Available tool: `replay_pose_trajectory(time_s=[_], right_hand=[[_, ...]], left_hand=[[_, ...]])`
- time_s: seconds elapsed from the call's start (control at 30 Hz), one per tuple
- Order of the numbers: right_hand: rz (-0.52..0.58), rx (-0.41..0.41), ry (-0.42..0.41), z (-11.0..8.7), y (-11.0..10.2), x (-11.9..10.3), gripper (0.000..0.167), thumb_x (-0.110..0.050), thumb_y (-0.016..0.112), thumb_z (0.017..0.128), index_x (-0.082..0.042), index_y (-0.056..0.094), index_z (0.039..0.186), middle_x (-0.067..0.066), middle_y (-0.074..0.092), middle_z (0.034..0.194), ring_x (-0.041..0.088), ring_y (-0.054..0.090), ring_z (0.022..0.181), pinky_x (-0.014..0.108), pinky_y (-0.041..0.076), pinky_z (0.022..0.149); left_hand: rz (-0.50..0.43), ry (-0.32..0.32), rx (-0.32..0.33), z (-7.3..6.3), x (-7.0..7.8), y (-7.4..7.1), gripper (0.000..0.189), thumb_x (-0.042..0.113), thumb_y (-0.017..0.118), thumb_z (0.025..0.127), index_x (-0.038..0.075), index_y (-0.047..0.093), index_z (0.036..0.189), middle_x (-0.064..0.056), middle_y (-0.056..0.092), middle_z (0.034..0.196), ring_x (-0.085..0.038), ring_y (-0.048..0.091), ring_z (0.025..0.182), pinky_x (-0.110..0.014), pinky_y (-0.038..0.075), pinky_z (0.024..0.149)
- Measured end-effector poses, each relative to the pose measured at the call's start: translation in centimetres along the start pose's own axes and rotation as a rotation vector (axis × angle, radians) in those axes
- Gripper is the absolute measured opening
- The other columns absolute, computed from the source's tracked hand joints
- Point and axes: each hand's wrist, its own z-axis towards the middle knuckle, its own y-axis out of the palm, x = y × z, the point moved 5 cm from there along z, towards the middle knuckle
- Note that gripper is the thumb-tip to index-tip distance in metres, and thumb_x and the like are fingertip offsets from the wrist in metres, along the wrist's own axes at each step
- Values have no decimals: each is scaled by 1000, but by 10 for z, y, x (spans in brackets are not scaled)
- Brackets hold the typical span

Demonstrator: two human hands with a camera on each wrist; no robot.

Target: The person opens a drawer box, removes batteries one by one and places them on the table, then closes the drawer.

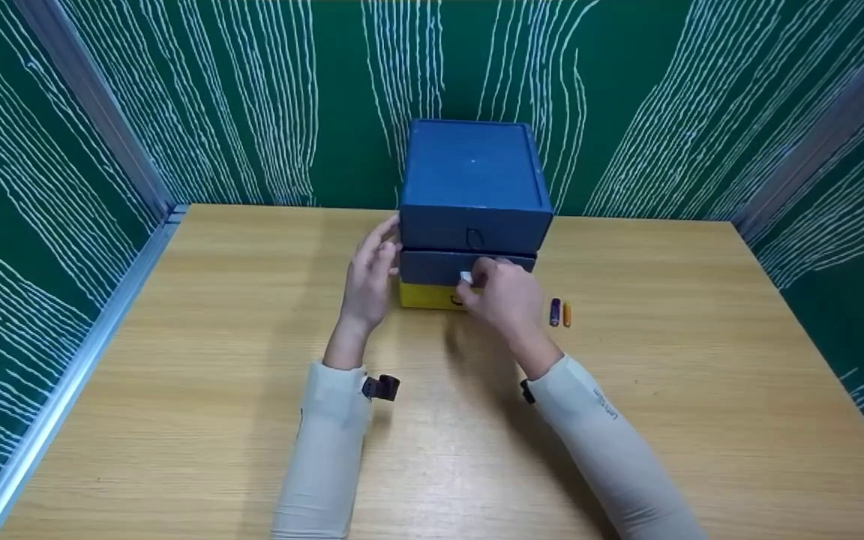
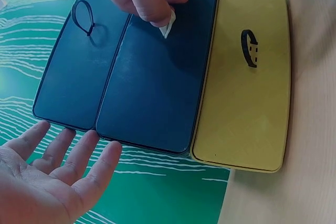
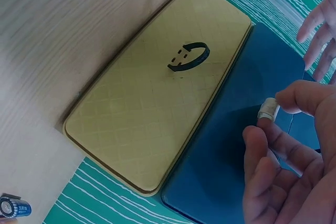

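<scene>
A stack of drawers (image 1: 477,169) has two blue drawers above a yellow one (image 1: 426,297). My right hand (image 1: 511,296) is in front of the middle blue drawer (image 2: 152,87). Its thumb and finger pinch a small white piece (image 3: 268,109) against or just off that drawer's front; whether it is fixed there I cannot tell. My left hand (image 1: 370,281) is at the stack's left side with fingers spread and fairly straight, the fingertips at the edge of the blue drawers. Contact there is unclear. Thin black loop handles show on the top drawer (image 2: 68,72) and the yellow drawer.
Two batteries, one purple (image 1: 555,312) and one orange (image 1: 567,313), lie on the wooden table (image 1: 214,337) to the right of the stack. A green wall with white wavy lines (image 1: 342,97) stands close behind. Metal rails (image 1: 64,382) run along the left edge.
</scene>
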Motion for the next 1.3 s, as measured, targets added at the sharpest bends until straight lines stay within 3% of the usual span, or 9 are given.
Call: replay_pose_trajectory(time_s=[0.3, 0.6, 0.9, 1.3], right_hand=[[-25, -14, 17, -5, -3, -2, 23, -37, 70, 82, -14, 70, 83, 4, 68, 79, 21, 59, 66, 33, 49, 58], [-39, -29, 23, -6, -1, -3, 26, -39, 69, 83, -13, 69, 83, 4, 66, 75, 21, 58, 62, 32, 47, 54], [-63, 39, -28, -7, 0, -2, 30, -42, 67, 83, -12, 67, 76, 3, 61, 63, 19, 52, 51, 30, 38, 42], [-50, -8, 4, -7, 1, -4, 27, -38, 67, 84, -11, 71, 85, 4, 66, 70, 21, 57, 58, 32, 46, 50]], left_hand=[[-2, 13, -2, 0, 1, 0, 61, 41, 35, 96, 5, 39, 146, -16, 44, 147, -32, 51, 128, -53, 46, 93], [11, 8, 1, 0, 1, 0, 51, 25, 32, 98, 6, 40, 145, -16, 45, 146, -33, 51, 128, -52, 47, 92], [-7, 11, 2, 0, 0, 0, 50, 28, 34, 99, 7, 41, 145, -16, 48, 144, -32, 52, 127, -55, 45, 92], [-6, 11, 2, 1, -1, 0, 53, 30, 34, 98, 7, 41, 145, -17, 46, 145, -32, 52, 127, -54, 46, 92]])
